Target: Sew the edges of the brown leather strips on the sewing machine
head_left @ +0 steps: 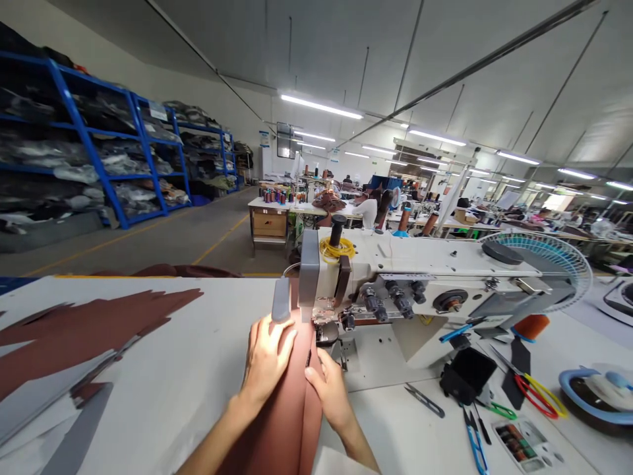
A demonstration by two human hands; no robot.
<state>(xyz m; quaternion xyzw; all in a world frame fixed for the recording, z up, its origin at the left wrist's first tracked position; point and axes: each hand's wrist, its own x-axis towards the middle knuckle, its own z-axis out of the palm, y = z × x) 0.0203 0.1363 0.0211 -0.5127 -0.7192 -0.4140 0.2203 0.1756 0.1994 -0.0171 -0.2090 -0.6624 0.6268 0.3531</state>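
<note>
Head view: a brown leather panel [281, 415] is held upright-running under the presser foot [324, 323] of a sewing machine [420, 270]. The left hand [264, 363] is pressed open on it, unclenched; its edge is grasped by the right hand [330, 396]. Thread snips [424, 400] lie right of it on the bench [163, 369] (brown cut pieces [84, 336] lie towards the left edge).

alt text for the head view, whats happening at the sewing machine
The left hand and right hand rest on a reddish-brown panel at the presser foot of an industrial sewing machine on a white table. Blue-handled scissors and thread snips lie nearby; blue shelving stands behind.
</note>
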